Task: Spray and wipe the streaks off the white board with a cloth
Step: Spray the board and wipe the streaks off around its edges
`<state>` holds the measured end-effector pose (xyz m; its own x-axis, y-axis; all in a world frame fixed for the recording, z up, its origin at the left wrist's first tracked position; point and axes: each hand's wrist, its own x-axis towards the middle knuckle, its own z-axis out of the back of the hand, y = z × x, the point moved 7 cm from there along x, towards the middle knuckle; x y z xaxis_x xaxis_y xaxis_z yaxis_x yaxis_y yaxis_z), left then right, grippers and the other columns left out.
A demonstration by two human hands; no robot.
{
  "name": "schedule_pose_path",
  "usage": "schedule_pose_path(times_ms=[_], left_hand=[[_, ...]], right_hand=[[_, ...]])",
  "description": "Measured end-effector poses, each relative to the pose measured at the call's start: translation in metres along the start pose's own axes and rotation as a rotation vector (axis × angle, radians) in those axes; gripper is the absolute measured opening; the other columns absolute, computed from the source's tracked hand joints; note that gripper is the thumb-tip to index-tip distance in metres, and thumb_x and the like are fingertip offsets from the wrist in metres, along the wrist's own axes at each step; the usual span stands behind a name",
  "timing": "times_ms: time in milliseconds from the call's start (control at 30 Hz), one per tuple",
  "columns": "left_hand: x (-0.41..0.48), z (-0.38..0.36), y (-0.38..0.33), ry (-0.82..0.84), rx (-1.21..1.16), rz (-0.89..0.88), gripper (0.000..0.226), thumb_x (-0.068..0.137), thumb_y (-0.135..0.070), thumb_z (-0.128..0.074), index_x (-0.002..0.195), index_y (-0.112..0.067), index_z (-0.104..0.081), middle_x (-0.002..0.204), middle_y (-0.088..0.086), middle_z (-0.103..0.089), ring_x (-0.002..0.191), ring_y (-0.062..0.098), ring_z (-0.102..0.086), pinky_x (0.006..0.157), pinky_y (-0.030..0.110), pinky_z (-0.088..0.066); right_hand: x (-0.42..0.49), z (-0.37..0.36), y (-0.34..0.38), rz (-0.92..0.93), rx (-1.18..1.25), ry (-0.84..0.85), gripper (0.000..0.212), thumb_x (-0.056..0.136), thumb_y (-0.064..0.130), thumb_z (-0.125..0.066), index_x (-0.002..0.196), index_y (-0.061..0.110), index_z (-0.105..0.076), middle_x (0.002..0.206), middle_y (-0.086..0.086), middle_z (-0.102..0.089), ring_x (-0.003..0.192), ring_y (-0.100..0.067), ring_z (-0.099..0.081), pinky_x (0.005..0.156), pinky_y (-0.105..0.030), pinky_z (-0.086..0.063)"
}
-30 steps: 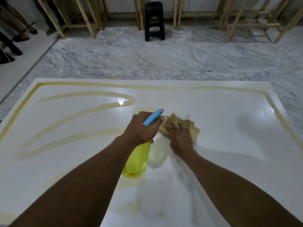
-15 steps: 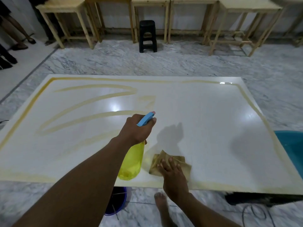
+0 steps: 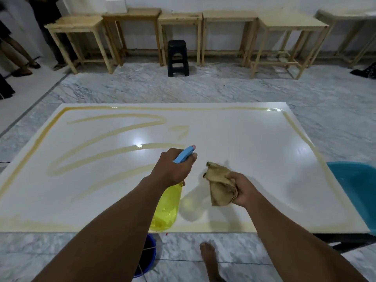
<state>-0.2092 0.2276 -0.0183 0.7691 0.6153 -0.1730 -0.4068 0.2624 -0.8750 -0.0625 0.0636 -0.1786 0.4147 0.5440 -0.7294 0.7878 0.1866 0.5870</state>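
Observation:
A large white board (image 3: 244, 151) lies flat over the marble floor, with yellow-brown streaks (image 3: 97, 155) across its left half and along its borders. My left hand (image 3: 173, 169) grips a yellow spray bottle (image 3: 166, 208) with a blue trigger head (image 3: 184, 154), nozzle pointing away over the board's middle. My right hand (image 3: 243, 190) holds a crumpled tan cloth (image 3: 220, 184) lifted above the board, just right of the bottle.
A teal tub (image 3: 356, 188) sits at the board's right edge. A dark blue bucket (image 3: 147, 255) and my bare foot (image 3: 209, 259) are on the floor at the near edge. Wooden tables (image 3: 179, 27) and a black stool (image 3: 177, 58) line the far wall; people's legs (image 3: 18, 55) stand far left.
My right hand slid the cloth down the board toward the near edge, then lifted it off the surface. The view pulled back, showing the whole board.

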Motion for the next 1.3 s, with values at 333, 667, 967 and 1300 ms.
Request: schedule_pose_path(times_ms=[333,667,967,1300], left_hand=[[0.145,-0.083,-0.044,0.084,0.051,-0.018,0.009,0.102,-0.041,-0.061,0.1,-0.048,-0.067,0.095,0.019,-0.076,0.086,0.035,-0.076,0.076,0.038,-0.063],[0.257,-0.114,-0.068,0.062,0.118,0.019,0.021,0.102,-0.04,-0.062,0.097,-0.026,-0.077,0.088,0.02,-0.076,0.077,0.031,-0.077,0.052,0.01,-0.05],[0.27,-0.101,-0.058,0.034,0.186,0.076,0.023,0.102,-0.041,-0.061,0.095,-0.022,-0.072,0.093,0.028,-0.073,0.048,0.024,-0.072,0.051,0.026,-0.062],[0.19,-0.085,-0.065,0.02,0.119,0.041,0.008,0.102,-0.042,-0.06,0.102,-0.041,-0.068,0.088,0.021,-0.071,0.059,0.03,-0.075,0.052,0.028,-0.062]], right_hand=[[0.1,0.073,0.203,0.393,-0.704,-0.451,0.041,0.086,0.007,-0.044,0.125,0.016,-0.053,0.113,-0.009,-0.062,0.099,-0.029,-0.06,0.082,-0.043,-0.053],[0.23,0.058,0.236,0.477,-1.615,-0.392,0.04,0.089,0.031,-0.048,0.129,0.038,-0.052,0.141,0.003,-0.05,0.13,-0.029,-0.046,0.101,-0.048,-0.042],[0.156,0.025,0.094,0.722,-1.676,-0.477,0.066,0.068,0.001,-0.034,0.125,0.014,-0.064,0.137,-0.015,-0.059,0.13,-0.041,-0.051,0.101,-0.063,-0.042],[0.052,-0.007,-0.034,0.792,-1.712,-0.412,0.063,0.059,0.01,-0.029,0.097,0.023,-0.078,0.116,-0.002,-0.072,0.11,-0.033,-0.067,0.094,-0.056,-0.043]])
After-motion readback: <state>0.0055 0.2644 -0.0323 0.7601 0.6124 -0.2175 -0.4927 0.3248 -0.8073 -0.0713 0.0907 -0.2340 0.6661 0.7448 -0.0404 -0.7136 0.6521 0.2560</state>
